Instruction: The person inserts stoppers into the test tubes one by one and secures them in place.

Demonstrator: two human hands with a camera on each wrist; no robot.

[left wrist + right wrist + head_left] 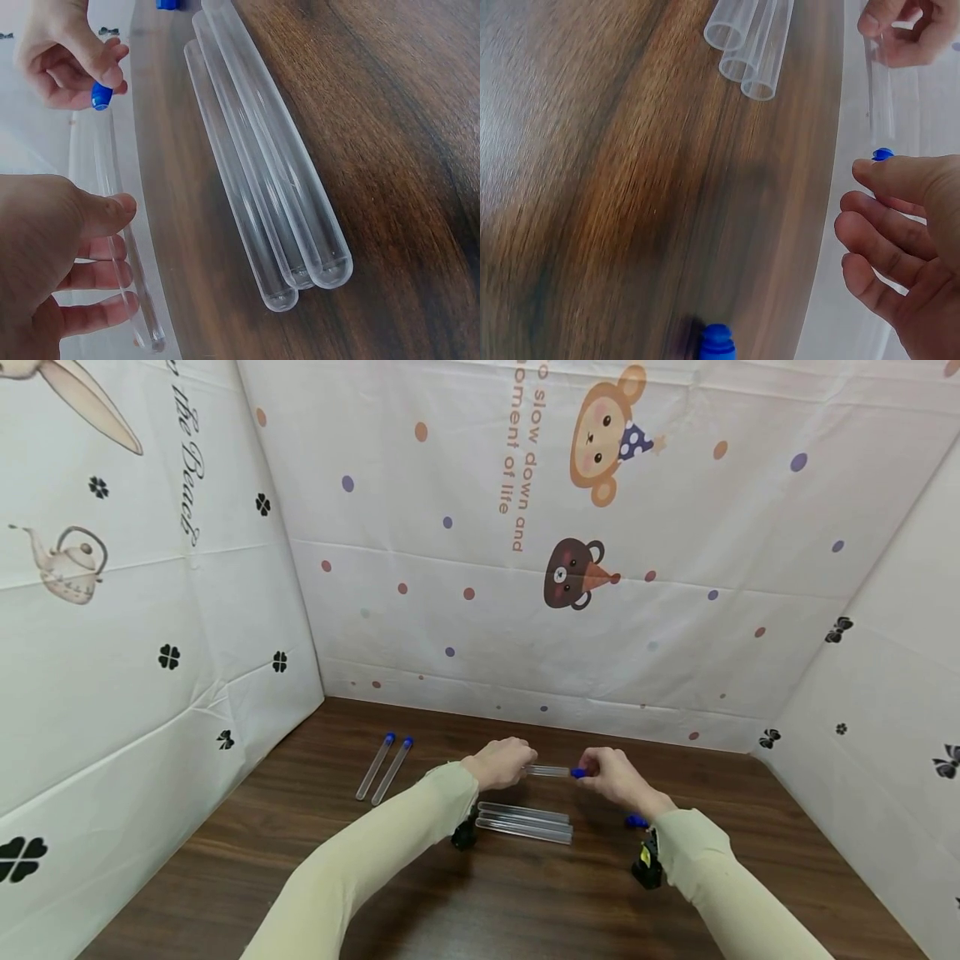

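Note:
My left hand grips a clear test tube, its open end pointing toward my right hand. Between thumb and fingers, my right hand pinches a blue stopper. In the head view the stopper is close to the tube's mouth; the right wrist view shows it just short of the rim. Below the hands, several clear tubes without stoppers lie side by side on the table; the left wrist view shows three rounded ends.
Two tubes with blue stoppers lie at the left on the brown wooden table. Loose blue stoppers lie under the right wrist, partly hidden by it. Printed white sheets stand around the table's back and sides.

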